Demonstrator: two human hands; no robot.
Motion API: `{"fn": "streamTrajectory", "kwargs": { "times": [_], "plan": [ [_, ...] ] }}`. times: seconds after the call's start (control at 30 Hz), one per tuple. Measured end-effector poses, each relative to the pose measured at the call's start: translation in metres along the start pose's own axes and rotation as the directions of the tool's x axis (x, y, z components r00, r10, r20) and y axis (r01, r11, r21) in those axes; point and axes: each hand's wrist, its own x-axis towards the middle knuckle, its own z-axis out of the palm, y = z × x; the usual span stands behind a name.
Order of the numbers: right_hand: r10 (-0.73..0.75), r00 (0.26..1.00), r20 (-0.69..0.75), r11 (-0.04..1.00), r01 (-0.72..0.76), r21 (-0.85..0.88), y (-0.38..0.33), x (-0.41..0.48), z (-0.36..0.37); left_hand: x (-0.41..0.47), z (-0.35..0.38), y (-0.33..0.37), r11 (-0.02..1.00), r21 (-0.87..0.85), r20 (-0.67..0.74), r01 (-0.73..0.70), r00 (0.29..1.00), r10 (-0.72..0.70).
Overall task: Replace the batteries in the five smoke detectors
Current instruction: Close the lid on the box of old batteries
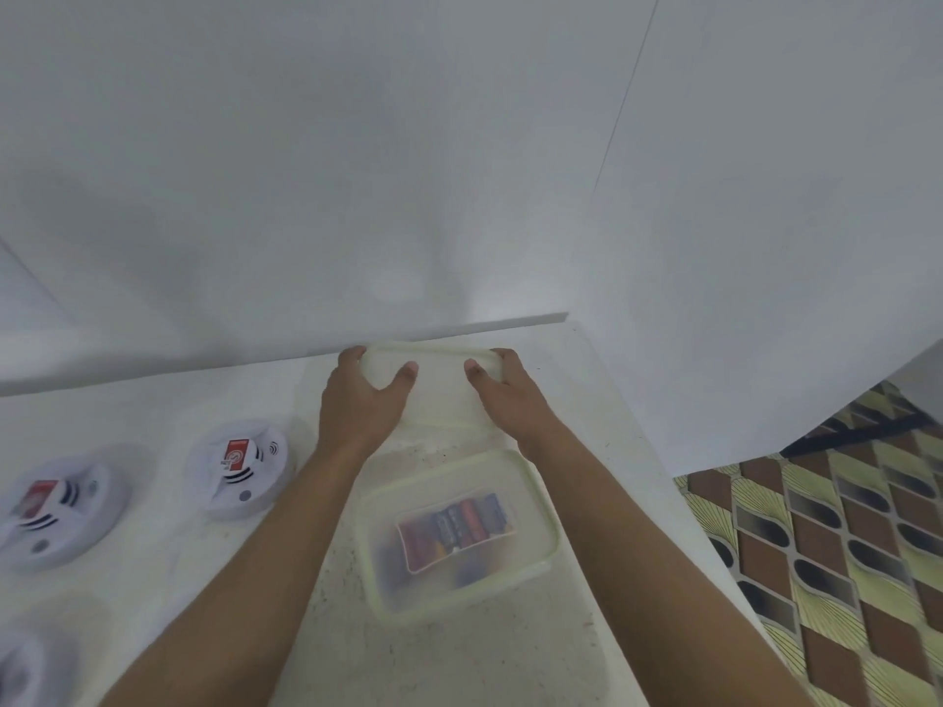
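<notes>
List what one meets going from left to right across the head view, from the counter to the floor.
Smoke detector → second smoke detector → left hand → translucent plastic piece, held by both hands → right hand → patterned floor.

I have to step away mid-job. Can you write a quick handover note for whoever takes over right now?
Left hand and right hand: both grip the translucent lid by its far corners, at the back of the counter.
Battery box: nearer the person, batteries inside.
Smoke detectors: two at left, a third cut off at bottom left; the others are out of frame.
Done: box apparently opened.
Left: no visible detector looks opened, so all swaps probably remain.
</notes>
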Motion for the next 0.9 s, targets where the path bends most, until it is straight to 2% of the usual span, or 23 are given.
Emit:
{"fn": "streamTrajectory", "kwargs": {
  "times": [0.13,0.27,0.5,0.67,0.73,0.8,0.9],
  "plan": [
    [-0.021,1.000,0.006,0.999,0.021,-0.041,-0.002,-0.003,0.002,0.002,-0.009,-0.008,0.999,-0.052,0.166,-0.017,0.986,0.025],
    [-0.039,0.999,0.002,0.997,0.039,-0.072,-0.003,-0.004,0.004,0.001,-0.009,-0.010,0.997,-0.043,0.167,-0.063,0.984,0.069],
    [-0.040,0.999,0.012,0.997,0.041,-0.072,-0.003,-0.002,0.004,0.001,-0.007,-0.013,0.997,-0.074,0.181,-0.022,0.983,0.035],
    [-0.019,0.998,0.056,0.997,0.023,-0.072,-0.004,-0.001,0.000,0.013,-0.018,-0.012,0.992,-0.102,0.331,-0.076,0.938,0.106],
    [-0.026,0.998,0.058,0.996,0.031,-0.087,-0.005,0.000,-0.003,0.021,-0.022,-0.009,0.994,-0.095,0.384,-0.048,0.920,0.081],
    [-0.051,0.999,-0.002,0.994,0.051,-0.097,-0.004,0.003,-0.005,0.023,-0.024,-0.007,0.998,-0.060,0.398,-0.002,0.917,0.026],
    [-0.081,0.986,-0.145,0.996,0.073,-0.060,-0.003,0.006,-0.008,0.016,-0.021,-0.004,1.000,0.017,0.332,0.026,0.943,-0.030]
  ]
}}
